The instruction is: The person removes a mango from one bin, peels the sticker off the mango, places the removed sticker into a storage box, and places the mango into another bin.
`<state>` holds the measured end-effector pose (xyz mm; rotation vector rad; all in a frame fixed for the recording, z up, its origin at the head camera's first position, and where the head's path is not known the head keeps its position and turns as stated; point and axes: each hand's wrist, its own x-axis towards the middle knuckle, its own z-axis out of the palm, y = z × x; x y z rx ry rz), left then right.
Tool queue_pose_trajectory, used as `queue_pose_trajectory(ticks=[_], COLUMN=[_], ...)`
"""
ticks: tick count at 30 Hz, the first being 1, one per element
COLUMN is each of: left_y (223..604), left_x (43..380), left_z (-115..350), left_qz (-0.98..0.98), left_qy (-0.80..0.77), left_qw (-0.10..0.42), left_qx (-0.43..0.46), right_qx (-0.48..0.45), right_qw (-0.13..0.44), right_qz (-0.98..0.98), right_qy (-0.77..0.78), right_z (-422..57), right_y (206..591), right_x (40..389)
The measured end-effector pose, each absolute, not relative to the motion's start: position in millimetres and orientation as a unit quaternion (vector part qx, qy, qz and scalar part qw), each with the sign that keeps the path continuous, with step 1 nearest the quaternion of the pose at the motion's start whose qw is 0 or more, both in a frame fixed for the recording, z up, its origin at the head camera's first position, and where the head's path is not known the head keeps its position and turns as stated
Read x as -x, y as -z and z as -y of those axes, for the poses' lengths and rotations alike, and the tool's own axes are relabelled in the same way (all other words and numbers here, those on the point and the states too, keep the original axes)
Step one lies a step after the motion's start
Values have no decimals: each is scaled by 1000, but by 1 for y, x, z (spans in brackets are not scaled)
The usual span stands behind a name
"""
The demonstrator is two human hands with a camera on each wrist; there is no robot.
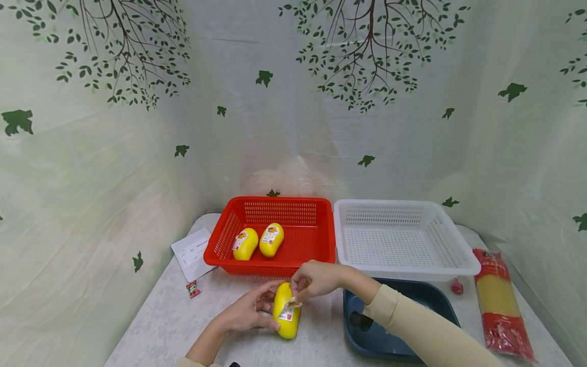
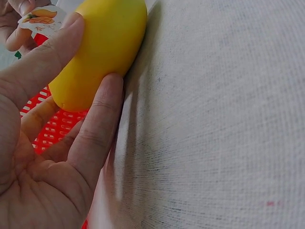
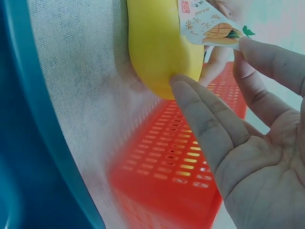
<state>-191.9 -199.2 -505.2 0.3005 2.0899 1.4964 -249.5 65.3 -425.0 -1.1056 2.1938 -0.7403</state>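
My left hand (image 1: 247, 308) holds a yellow mango (image 1: 279, 303) against the table, thumb on one side and fingers on the other. A white label with a mango picture (image 3: 205, 24) is partly lifted off the mango's skin, its lower part still flat on it. Between thumb and forefinger, my right hand (image 1: 321, 279) pinches the label's raised corner. Other fingertips of that hand touch the mango's end in the right wrist view. Two more labelled mangoes, one on the left (image 1: 245, 244) and one beside it (image 1: 272, 240), lie in the red basket (image 1: 304, 257).
A white basket (image 1: 408, 262) stands right of the red one. Under my right forearm is a dark blue tray (image 1: 350, 334). Farther right lie a red-and-yellow packet (image 1: 497, 295) and a small red sweet (image 1: 457, 286). Paper (image 1: 192, 252) and a small wrapped sweet (image 1: 193, 289) are at left.
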Motion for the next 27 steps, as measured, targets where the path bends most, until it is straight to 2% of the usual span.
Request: queue_pose_trajectory(ticks=[27], left_y=[507], left_x=[193], left_z=[201], left_qz=[-779], left_qy=[-553], left_qw=[273], left_qx=[-115], right_qx=[397], right_qw=[314], right_qz=[-804], right_qy=[312], right_z=[-72], right_y=[425], right_x=[251])
